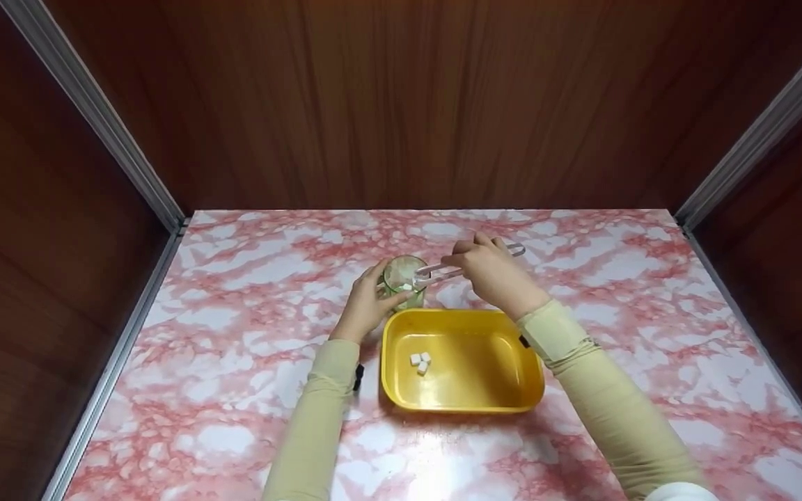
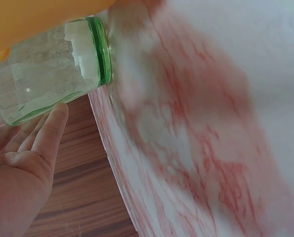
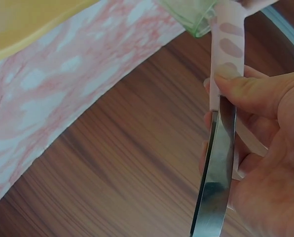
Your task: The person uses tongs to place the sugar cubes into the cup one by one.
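A clear green-tinted glass jar (image 1: 401, 296) stands upright behind the yellow tub. My left hand (image 1: 365, 300) holds it from the left, thumb in front and fingers behind; the left wrist view shows the fingers (image 2: 51, 131) along its side. White cubes (image 2: 83, 49) lie at the jar's bottom. My right hand (image 1: 490, 271) grips a pair of tongs (image 3: 218, 158) with metal arms and pale pink tips, pinched between thumb and fingers. The tips are at the jar's mouth; whether they hold a cube is unclear. Three white cubes (image 1: 420, 362) sit in the yellow tub (image 1: 462, 409).
The table (image 1: 248, 376) has a red and white marbled top. Brown wood-grain panels (image 1: 401, 104) stand at the back and both sides, with metal rails (image 1: 95, 104) at the corners. The yellow tub lies between my forearms, close in front of the jar.
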`<action>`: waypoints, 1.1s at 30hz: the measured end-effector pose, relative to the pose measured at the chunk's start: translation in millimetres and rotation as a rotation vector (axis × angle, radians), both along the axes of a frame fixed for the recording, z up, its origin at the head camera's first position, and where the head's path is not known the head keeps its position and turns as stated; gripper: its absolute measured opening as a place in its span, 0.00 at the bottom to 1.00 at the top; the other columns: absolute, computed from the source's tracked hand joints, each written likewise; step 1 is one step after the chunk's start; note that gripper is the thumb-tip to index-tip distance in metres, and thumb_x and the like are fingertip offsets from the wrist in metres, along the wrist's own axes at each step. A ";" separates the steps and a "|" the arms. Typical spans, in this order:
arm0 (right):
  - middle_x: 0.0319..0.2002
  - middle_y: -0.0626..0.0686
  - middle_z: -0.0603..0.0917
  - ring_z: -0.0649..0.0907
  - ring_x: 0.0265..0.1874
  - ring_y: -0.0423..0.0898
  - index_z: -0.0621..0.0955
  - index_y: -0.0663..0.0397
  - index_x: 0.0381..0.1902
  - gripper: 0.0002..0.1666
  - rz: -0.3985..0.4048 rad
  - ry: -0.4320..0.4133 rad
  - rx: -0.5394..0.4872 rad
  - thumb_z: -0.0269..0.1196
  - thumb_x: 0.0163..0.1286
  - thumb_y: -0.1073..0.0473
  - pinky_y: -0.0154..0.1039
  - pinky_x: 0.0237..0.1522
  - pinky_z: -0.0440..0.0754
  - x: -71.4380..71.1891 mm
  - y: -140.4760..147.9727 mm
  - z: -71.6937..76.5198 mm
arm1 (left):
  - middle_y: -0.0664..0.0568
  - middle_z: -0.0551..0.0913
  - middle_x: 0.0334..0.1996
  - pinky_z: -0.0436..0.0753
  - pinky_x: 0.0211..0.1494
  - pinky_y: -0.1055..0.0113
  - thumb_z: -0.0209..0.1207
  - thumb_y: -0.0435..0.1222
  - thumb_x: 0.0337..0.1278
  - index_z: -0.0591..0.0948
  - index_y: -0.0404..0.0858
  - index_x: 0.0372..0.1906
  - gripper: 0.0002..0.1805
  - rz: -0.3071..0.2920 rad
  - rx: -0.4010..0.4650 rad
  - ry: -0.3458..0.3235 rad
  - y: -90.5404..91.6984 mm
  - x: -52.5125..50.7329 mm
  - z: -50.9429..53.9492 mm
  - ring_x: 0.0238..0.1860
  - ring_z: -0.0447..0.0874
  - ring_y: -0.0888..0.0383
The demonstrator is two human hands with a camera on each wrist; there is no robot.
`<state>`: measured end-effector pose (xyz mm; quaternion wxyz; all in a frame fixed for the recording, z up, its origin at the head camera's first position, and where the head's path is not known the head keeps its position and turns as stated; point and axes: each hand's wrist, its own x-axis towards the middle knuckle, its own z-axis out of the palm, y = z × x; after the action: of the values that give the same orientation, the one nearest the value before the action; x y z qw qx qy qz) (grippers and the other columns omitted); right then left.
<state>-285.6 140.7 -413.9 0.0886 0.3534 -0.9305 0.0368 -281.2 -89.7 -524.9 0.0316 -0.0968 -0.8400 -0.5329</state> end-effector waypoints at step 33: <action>0.42 0.53 0.80 0.73 0.40 0.55 0.83 0.49 0.52 0.25 -0.017 0.027 -0.006 0.67 0.58 0.73 0.53 0.43 0.79 0.1 2.6 1.3 | 0.34 0.67 0.63 0.75 0.62 0.62 0.68 0.42 0.53 0.62 0.34 0.71 0.43 -0.017 0.037 0.014 -0.9 -0.1 -1.4 0.62 0.69 0.44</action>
<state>-285.5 143.3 -412.6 0.1023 0.3458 -0.9321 0.0339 -281.2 -90.7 -526.3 0.0349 -0.1069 -0.8289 -0.5480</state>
